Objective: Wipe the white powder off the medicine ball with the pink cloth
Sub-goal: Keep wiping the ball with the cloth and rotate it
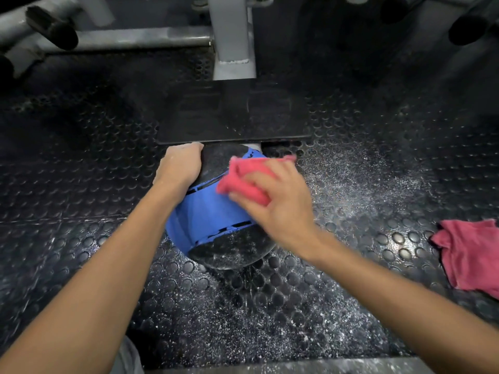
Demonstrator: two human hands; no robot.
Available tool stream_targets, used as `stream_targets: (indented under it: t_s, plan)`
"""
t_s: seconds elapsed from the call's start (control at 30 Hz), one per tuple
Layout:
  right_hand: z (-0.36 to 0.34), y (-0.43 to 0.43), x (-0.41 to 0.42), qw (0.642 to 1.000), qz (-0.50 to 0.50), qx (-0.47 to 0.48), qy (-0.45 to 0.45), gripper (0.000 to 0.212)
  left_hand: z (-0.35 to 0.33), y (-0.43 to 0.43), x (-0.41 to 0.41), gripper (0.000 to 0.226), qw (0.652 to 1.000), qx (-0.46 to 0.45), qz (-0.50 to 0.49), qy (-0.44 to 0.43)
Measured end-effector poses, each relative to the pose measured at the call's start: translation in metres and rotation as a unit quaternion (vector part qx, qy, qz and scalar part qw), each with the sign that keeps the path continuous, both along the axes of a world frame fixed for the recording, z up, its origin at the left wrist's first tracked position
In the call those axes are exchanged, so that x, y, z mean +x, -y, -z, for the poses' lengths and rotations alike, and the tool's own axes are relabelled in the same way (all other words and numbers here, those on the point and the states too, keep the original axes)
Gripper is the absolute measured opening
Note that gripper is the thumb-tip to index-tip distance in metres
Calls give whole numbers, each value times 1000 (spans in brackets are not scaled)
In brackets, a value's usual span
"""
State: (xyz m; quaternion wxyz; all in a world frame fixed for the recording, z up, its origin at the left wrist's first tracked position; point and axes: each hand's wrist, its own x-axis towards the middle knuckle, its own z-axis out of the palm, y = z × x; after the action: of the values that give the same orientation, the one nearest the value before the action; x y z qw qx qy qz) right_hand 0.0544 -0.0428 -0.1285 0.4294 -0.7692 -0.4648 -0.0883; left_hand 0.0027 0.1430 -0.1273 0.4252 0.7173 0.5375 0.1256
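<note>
A black and blue medicine ball [213,214] sits on the studded rubber floor in the middle of the view. White powder speckles its lower black panel. My left hand [179,164] grips the ball's upper left side, fingers curled over the top. My right hand [280,197] presses a bunched pink cloth [245,175] against the ball's upper right, fingers spread over the cloth and the thumb under its near edge. The hand is blurred by motion.
A second pink cloth [471,259] lies crumpled on the floor at the right. White powder [359,171] is scattered over the mat right of and below the ball. A black plate [232,117] and a grey machine post [232,36] stand just beyond the ball.
</note>
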Motion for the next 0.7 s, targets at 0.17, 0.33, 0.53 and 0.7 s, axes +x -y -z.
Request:
stream_targets:
  t_s: [0.17, 0.33, 0.53, 0.7]
  plan:
    - [6, -16, 17, 999, 33, -11, 2, 40, -6, 8, -15, 56, 983, 45, 173, 28]
    - [-2, -25, 57, 981, 57, -23, -182, 35, -6, 32, -34, 48, 968, 115, 201, 95]
    - [-14, -17, 25, 999, 23, 14, -32, 29, -18, 54, 0, 47, 988, 124, 88, 13]
    - [20, 9, 32, 995, 25, 95, -13, 19, -21, 48, 24, 53, 991, 102, 76, -37]
